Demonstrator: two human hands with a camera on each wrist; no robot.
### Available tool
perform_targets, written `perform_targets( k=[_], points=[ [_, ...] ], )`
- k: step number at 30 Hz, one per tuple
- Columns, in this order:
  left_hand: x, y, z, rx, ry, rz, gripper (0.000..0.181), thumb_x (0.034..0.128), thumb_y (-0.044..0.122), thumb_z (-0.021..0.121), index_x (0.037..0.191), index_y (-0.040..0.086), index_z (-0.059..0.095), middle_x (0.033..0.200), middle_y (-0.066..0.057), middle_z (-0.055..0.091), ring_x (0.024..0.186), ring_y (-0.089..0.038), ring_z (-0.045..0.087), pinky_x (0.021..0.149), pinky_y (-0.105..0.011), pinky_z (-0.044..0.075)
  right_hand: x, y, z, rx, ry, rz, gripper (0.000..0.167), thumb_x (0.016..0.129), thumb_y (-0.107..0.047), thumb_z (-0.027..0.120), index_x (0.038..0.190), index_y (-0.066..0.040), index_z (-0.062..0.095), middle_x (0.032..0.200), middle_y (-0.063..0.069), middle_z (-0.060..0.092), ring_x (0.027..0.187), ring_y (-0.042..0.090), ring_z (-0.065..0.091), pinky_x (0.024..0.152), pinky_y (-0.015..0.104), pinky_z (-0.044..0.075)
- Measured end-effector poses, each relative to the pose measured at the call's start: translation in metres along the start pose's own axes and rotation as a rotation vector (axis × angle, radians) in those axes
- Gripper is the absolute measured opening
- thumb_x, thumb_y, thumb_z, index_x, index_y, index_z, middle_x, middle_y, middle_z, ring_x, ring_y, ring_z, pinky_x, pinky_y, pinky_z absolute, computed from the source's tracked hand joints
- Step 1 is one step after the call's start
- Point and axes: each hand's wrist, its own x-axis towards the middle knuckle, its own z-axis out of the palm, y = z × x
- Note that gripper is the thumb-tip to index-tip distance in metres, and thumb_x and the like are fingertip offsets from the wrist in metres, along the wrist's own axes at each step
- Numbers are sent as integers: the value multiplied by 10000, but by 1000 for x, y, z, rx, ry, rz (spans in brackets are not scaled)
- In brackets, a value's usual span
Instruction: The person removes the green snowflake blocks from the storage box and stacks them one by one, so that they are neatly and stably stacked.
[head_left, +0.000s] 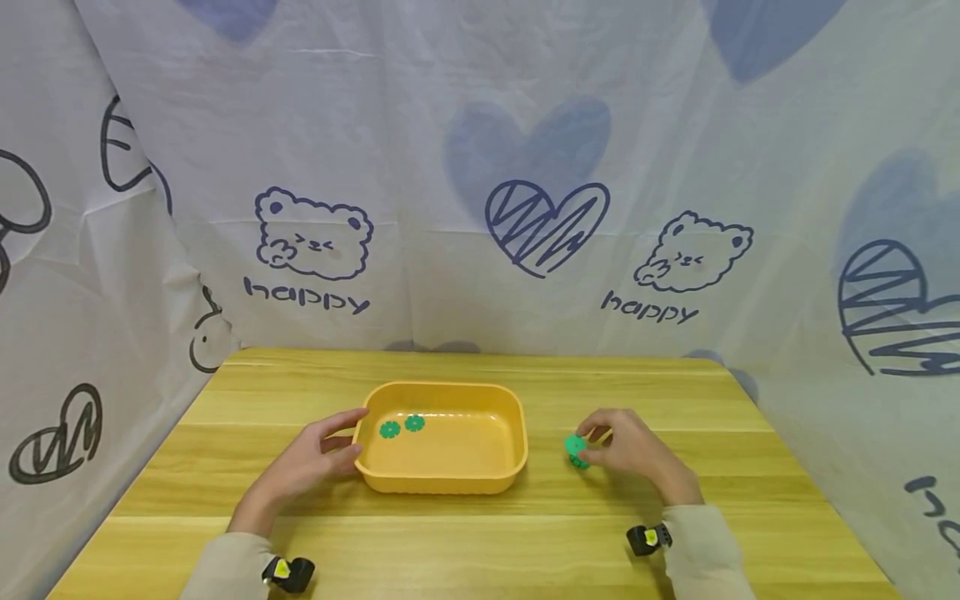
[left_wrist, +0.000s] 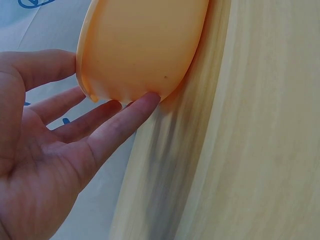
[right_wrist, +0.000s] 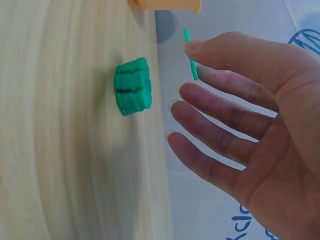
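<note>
On the table is a yellow plastic tray (head_left: 442, 483) with two green flower-shaped discs (head_left: 402, 426) lying flat near its left end. My left hand (head_left: 318, 454) touches the tray's left end, its digits fairly straight against the rim and outer wall (left_wrist: 140, 55). Right of the tray, my right hand (head_left: 630, 446) pinches one thin green disc (right_wrist: 192, 62) between thumb and index finger. The other fingers are spread and loosely bent. A short stack of green discs (right_wrist: 133, 86) stands on the table just below the pinched one, apart from it.
The wooden table (head_left: 480, 542) reaches back to a pale printed cloth (head_left: 435, 275), which also hangs at both sides. Black wrist cameras (head_left: 288, 574) are strapped over both sleeves.
</note>
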Motion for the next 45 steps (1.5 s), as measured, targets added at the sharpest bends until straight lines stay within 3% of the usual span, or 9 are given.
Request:
perform_targets(
  k=[15,23,45],
  points=[
    [0,1,0,-2,-6,-12,639,1021,94,607,1590,1,332,1664,-283,269,1403,-495,480,961,-332,634,-1,20,5,85,-34,20,233,820,-106,848,1019,-35,750,1025,103,758,927,242,723,823,356,657],
    [0,1,0,-16,-9,-10,640,1023,92,604,1592,1,326,1668,-283,257,1409,-498,471,960,-331,634,-1,25,7,55,-42,36,228,826,-120,847,1020,-45,753,1035,105,755,925,219,720,792,292,645],
    [-1,1,0,-21,-8,-4,642,1019,89,608,1589,-6,329,1666,-288,258,1399,-493,482,951,-311,635,-2,25,10,54,-31,56,219,833,-144,855,1004,-52,754,1019,79,750,926,189,699,813,354,649]
  ],
)
